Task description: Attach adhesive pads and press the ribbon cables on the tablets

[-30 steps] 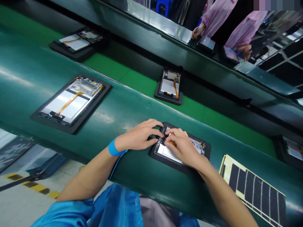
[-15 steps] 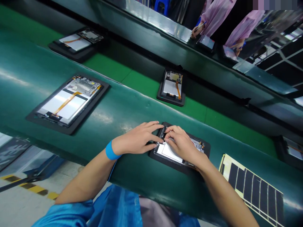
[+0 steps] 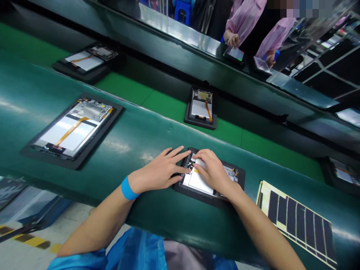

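An opened tablet [image 3: 201,180] with a white battery and a circuit board lies on a black foam pad [image 3: 216,201] in front of me. My left hand [image 3: 160,168], with a blue band at the wrist, has its fingers spread, and the fingertips rest on the tablet's left end. Over the tablet's middle is my right hand [image 3: 213,170], its fingers curled and thumb drawn in near the left end. Whatever its fingertips hold is too small to make out. A bit of orange shows by the thumb, and the hand hides part of the board.
Another opened tablet [image 3: 74,129] lies on its pad at left. A sheet of black strips [image 3: 300,221] is at right. On the green belt [image 3: 160,103] behind sit several tablets, including one tablet [image 3: 201,107] ahead. Across the line a person in pink sleeves [image 3: 244,18] handles devices.
The view has shifted slightly. My left fingers are spread wider at the tablet's end. The dark piece near my right fingertips no longer shows; white and orange are visible there.
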Demonstrator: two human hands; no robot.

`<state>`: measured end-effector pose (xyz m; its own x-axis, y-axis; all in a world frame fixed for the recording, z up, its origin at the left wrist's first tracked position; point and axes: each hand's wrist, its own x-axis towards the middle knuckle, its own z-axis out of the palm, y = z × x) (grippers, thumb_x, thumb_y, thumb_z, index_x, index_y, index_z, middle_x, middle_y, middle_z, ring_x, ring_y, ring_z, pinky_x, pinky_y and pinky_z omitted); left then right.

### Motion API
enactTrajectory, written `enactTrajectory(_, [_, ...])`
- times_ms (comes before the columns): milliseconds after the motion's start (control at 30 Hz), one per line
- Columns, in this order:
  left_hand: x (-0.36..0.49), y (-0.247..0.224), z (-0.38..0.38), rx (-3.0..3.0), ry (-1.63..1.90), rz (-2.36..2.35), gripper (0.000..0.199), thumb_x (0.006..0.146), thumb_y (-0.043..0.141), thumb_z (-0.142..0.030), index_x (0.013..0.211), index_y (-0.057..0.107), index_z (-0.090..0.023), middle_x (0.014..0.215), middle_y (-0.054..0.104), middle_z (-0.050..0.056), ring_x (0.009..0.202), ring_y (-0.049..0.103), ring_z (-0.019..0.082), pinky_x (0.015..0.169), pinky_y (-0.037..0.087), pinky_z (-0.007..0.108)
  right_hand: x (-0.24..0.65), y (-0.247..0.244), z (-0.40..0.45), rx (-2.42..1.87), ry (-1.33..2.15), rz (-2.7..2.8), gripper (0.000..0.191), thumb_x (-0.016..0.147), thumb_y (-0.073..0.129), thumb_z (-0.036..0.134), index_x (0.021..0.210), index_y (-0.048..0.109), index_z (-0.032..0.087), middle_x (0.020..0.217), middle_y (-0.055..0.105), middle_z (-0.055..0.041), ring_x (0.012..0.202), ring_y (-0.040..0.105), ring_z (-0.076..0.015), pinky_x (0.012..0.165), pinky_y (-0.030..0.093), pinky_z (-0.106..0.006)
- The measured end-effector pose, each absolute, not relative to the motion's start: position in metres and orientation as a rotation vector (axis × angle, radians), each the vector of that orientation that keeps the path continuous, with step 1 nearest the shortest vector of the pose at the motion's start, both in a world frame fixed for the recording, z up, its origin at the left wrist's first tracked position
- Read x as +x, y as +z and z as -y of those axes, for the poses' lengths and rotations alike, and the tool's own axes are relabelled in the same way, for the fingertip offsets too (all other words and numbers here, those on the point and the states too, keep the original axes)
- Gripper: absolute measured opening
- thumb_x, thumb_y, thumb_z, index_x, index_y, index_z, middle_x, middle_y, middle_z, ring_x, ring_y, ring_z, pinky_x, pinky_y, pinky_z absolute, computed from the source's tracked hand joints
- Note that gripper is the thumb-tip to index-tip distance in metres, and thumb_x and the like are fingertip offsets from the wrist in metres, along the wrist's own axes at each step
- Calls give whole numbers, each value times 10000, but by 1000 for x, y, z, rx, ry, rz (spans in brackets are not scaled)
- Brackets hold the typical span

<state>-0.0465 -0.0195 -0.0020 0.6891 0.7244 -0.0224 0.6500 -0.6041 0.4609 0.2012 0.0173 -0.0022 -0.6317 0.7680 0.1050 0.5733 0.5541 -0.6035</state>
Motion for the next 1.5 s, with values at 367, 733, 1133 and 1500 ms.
enactTrajectory(367, [-40, -5, 23, 2523, 187, -1139, 543, 960, 659, -384, 1483, 514, -380, 1693, 237, 105, 1534, 240, 448, 1164, 292, 695, 239, -6, 35, -1009, 368, 2547, 456, 992, 599, 361, 1415, 510, 215, 1392, 592, -158, 1322, 533, -309, 1075, 463, -527])
enactTrajectory(733, [-48, -18, 12, 2424, 457, -1313, 541, 1047, 469, -476, 1549, 436, -277, 1678, 282, 123, 1541, 279, 354, 1179, 377, 577, 263, -20, 49, -1034, 11, 3024, 673, 949, 638, 352, 1556, 406, 177, 1637, 343, -195, 1546, 215, -427, 1192, 254, -710])
enactTrajectory(1133, [-43, -36, 12, 2450, 538, -1382, 518, 1022, 526, -463, 1505, 504, -278, 1640, 368, 128, 1527, 307, 372, 1181, 366, 596, 386, -22, -61, -1688, -230, 2425, 471, 1009, 402, 230, 1446, 553, 143, 1570, 463, -192, 1528, 290, -390, 1215, 184, -671])
enactTrajectory(1500, [-47, -59, 5, 2547, 706, -1339, 520, 996, 533, -522, 1468, 558, -304, 1560, 499, 84, 1451, 450, 362, 1122, 477, 570, 281, -17, -105, -1666, 973, 1175, 397, 905, 658, 366, 1257, 627, 185, 1209, 683, -142, 1023, 711, -263, 877, 601, -443])
